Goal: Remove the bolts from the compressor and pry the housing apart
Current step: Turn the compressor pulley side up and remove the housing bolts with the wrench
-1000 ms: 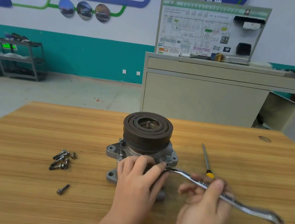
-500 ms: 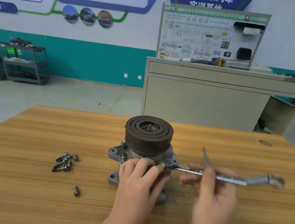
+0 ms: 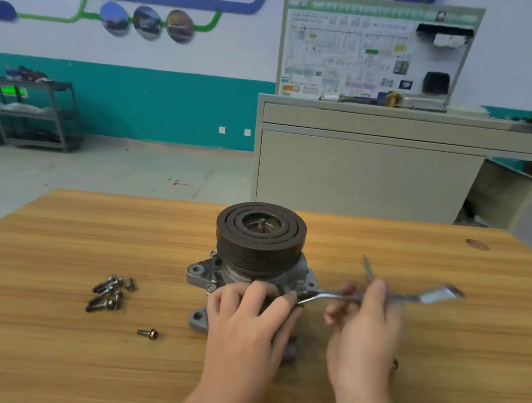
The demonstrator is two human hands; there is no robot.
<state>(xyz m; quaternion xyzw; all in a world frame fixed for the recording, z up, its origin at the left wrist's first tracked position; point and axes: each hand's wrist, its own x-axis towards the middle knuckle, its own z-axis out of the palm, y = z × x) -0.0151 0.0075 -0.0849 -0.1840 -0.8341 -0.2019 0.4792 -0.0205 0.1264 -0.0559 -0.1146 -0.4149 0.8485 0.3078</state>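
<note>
Bolts (image 3: 107,293) left of compressor (image 3: 255,254), on table (image 3: 31,356)

One camera only, worn on my head, looking forward and somewhat down across the light wooden surface (image 3: 31,356) in front of me. It sits close enough that my forearms enter from the bottom edge and my two hands, the left hand (image 3: 250,318) and the right hand (image 3: 363,338), fill the lower middle. The grey metal compressor with the dark grooved pulley (image 3: 260,234) stands near, roughly centred. The wide lens also takes in the far room: the grey floor, the teal-and-white wall (image 3: 152,103) and a beige cabinet (image 3: 363,177) straight ahead. The picture is slightly blurred.
</note>
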